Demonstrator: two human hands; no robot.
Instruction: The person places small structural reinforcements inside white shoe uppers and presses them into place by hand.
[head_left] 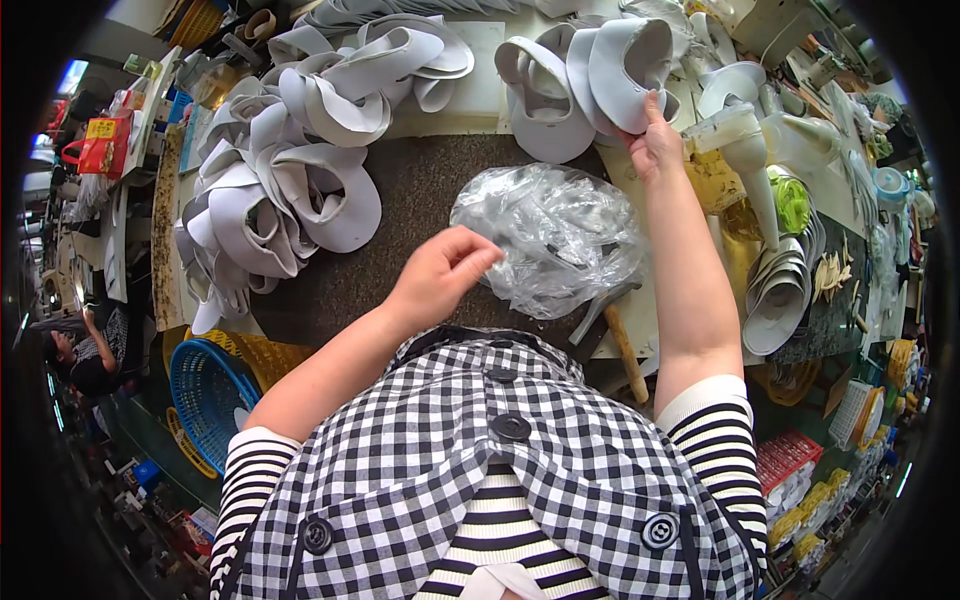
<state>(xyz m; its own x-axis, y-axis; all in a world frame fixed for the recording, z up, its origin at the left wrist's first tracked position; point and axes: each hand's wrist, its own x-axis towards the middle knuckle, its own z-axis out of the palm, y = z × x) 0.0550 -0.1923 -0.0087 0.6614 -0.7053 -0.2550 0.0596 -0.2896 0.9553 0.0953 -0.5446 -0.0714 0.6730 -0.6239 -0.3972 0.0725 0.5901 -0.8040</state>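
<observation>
My right hand (657, 145) reaches to the far right of the table and grips the edge of a white shoe upper (632, 68), thumb on top. That piece overlaps other white uppers; one more upper (545, 100) stands just left of them. My left hand (445, 272) is closed, thumb against the curled index finger, at the near left edge of a crumpled clear plastic bag (565, 235). Whether anything is between those fingertips is hidden. A large heap of white shoe uppers (325, 195) lies at the left and far left.
A wooden-handled hammer (625, 355) lies by the bag's near right. Right of my right forearm are a translucent bottle (745, 150) with a long spout and a rolled stack of white pieces (780, 295). A blue basket (205, 395) stands below the table's left edge.
</observation>
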